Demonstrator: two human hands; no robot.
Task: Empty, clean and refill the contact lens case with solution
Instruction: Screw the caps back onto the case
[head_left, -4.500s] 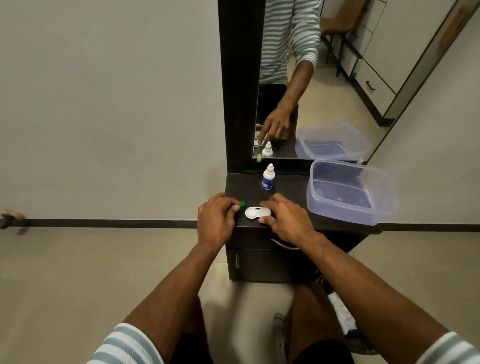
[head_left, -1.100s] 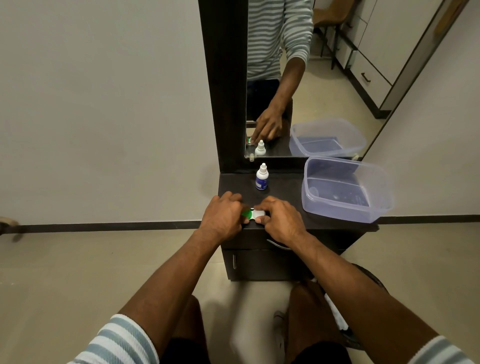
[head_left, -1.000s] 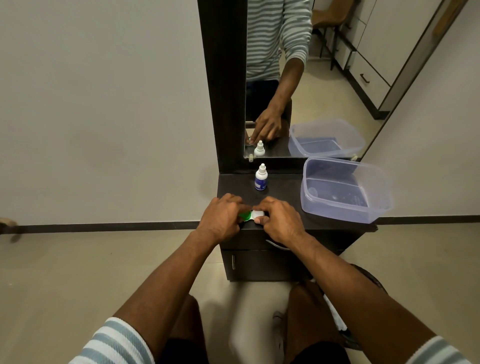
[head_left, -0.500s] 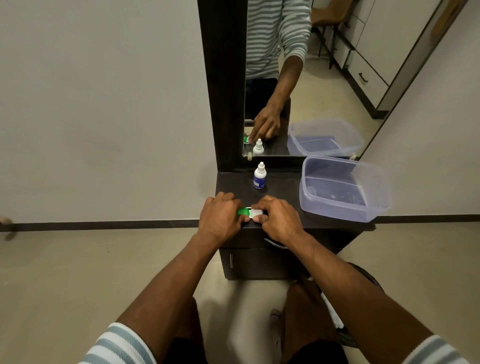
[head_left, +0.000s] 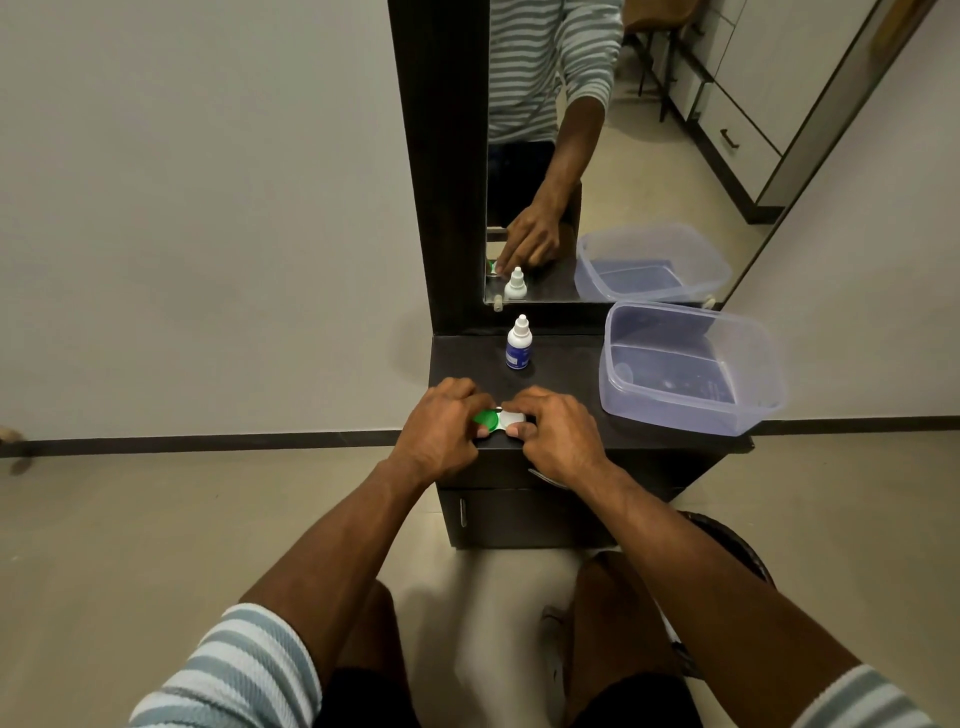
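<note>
Your left hand (head_left: 441, 431) pinches the green cap (head_left: 487, 417) and your right hand (head_left: 558, 434) grips the white end of the contact lens case (head_left: 511, 419), right at the tabletop's (head_left: 561, 369) near edge. Bare surface lies beyond your fingers up to the solution bottle (head_left: 519, 345), whose blue label is unreadable. The plastic tub (head_left: 685, 369), right of your right hand, overhangs the right edge.

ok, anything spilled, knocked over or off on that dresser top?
Nothing stands out. The solution bottle stands upright, the plastic tub sits flat, and both hands grip the lens case near the front edge. No spill visible.
</note>
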